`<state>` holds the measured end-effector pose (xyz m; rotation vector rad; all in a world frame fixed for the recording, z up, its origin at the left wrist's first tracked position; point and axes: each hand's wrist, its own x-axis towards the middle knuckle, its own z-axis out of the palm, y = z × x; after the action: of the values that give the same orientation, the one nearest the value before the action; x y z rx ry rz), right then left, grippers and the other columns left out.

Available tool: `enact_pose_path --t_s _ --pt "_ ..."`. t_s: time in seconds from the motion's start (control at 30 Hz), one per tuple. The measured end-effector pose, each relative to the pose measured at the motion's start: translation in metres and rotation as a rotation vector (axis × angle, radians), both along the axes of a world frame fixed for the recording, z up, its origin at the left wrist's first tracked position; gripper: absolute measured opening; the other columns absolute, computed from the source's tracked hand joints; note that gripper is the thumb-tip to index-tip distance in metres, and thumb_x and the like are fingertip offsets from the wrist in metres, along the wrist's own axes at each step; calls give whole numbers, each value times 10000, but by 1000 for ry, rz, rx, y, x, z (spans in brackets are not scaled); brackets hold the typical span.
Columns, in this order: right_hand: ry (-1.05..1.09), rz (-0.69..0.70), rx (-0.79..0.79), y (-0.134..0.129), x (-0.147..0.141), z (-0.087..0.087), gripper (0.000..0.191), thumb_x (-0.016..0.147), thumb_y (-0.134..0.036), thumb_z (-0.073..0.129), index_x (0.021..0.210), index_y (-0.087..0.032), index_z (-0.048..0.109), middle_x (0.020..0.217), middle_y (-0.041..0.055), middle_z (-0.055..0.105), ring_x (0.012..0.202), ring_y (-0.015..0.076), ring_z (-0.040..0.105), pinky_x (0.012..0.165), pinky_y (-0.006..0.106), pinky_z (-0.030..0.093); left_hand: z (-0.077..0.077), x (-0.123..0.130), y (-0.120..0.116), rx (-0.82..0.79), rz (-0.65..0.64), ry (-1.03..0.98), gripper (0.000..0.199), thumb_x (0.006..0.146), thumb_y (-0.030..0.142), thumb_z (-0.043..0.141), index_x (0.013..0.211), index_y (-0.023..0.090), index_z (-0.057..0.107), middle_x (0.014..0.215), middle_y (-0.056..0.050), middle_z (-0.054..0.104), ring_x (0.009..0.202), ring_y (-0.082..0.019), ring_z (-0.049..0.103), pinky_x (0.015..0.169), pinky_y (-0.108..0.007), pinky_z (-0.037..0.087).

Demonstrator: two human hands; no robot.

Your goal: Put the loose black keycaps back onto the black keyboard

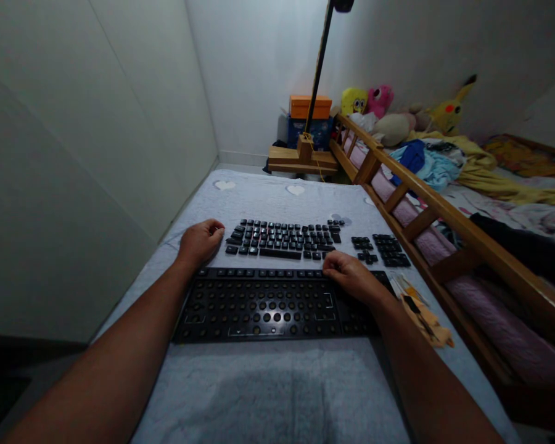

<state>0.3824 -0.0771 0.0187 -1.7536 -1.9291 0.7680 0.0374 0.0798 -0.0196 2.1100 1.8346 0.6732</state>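
Note:
A black keyboard (268, 302) lies flat on the cloth, most of its key posts bare; a row of keycaps still sits along its top edge. Beyond it, loose black keycaps (282, 236) are laid out in keyboard order. My left hand (201, 242) rests on the cloth at the left end of the loose keycaps, its fingers curled in and no object showing in them. At the keyboard's upper right, my right hand (346, 271) has its fingertips pinched together over the top key row. Whatever lies between those fingertips is hidden.
Right of the keyboard, a small dark tool (419, 314) lies on an orange cloth (437, 333). Smaller keycap groups (391, 250) sit at the right. A wooden bed rail (425, 197) borders the right side; a wall (97, 154) stands left. A wooden stand (303, 157) is behind.

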Motion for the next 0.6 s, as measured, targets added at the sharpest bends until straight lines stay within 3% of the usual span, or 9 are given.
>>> enact_pose_path --t_s 0.23,0.43,0.6 --pt "57 -48 51 -1 6 -9 44 802 -178 560 767 -204 557 766 -4 568 740 157 536 698 283 400 -2 -1 2 6 -5 6 361 793 414 476 949 193 716 873 -65 737 819 -223 661 718 -293 457" --pt "151 -108 71 -3 12 -6 85 839 -273 543 848 -216 605 793 -3 612 752 159 566 716 286 432 -3 -1 2 1 -9 -4 364 796 420 476 950 191 714 863 -67 735 814 -222 662 709 -292 454" --pt "80 -132 72 6 18 -1 120 836 -281 543 826 -211 640 790 9 664 757 166 611 714 287 456 -5 -2 4 6 -7 -8 362 801 425 474 947 196 714 858 -61 734 804 -221 660 708 -296 453"
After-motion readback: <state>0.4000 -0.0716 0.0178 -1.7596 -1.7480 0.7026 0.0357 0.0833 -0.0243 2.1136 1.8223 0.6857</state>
